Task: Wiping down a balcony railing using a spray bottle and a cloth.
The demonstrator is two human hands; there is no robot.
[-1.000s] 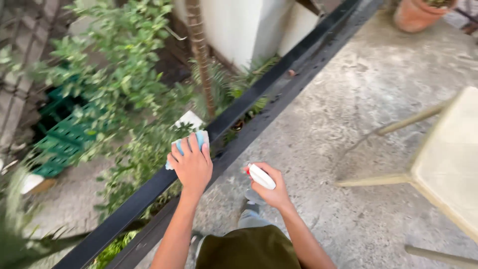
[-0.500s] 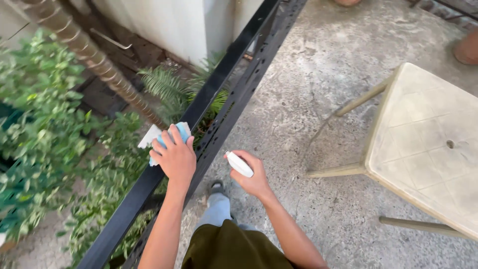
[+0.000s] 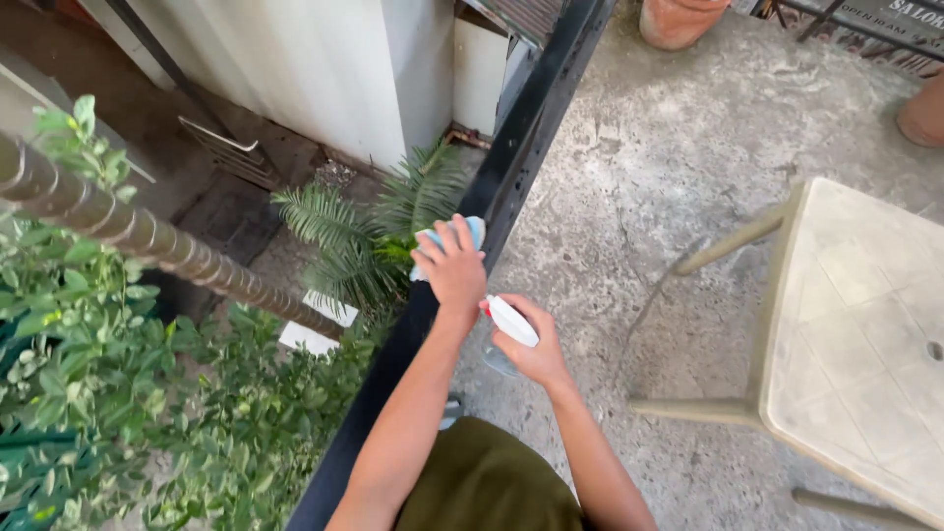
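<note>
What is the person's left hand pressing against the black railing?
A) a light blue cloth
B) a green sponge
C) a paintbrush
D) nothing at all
A: the left hand lies flat on a light blue cloth on top of the black railing, while the right hand holds a white spray bottle beside it.
</note>
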